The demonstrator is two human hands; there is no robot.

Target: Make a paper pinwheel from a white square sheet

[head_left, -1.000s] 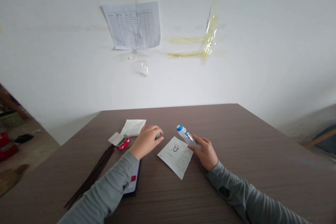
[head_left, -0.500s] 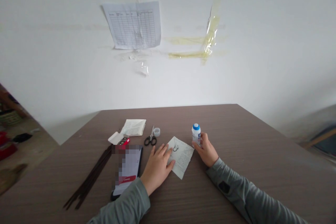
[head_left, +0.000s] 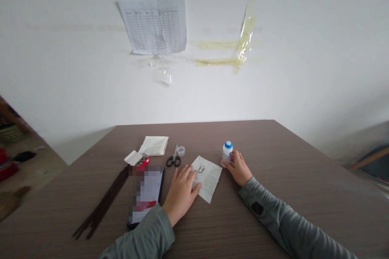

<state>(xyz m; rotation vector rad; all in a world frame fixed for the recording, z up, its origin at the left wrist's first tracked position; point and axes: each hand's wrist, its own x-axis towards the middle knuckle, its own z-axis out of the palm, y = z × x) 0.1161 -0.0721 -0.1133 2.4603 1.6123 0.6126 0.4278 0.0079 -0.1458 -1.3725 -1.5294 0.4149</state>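
My left hand (head_left: 182, 194) lies flat with spread fingers, its fingertips and thumb on the left edge of a small square of printed paper (head_left: 209, 182). A dark curved mark or thin item, too small to make out, shows on that paper. My right hand (head_left: 241, 170) grips the lower part of a small white bottle (head_left: 227, 154) with a blue cap. The bottle stands nearly upright, just beyond the paper's right corner. Black-handled scissors (head_left: 173, 161) and a clear round cap (head_left: 181, 151) lie beyond my left fingers.
A phone (head_left: 148, 198), partly blurred out, lies left of my left hand. Beside it are long dark strips (head_left: 105, 206) and an opened red and white box (head_left: 138, 159) with small items inside. Folded papers (head_left: 154, 145) lie farther back. The brown table (head_left: 194, 133) meets a white wall.
The paper has shifted slightly left relative to the bottle, under my left hand. My right hand stays on the bottle. The whole view has moved a little.
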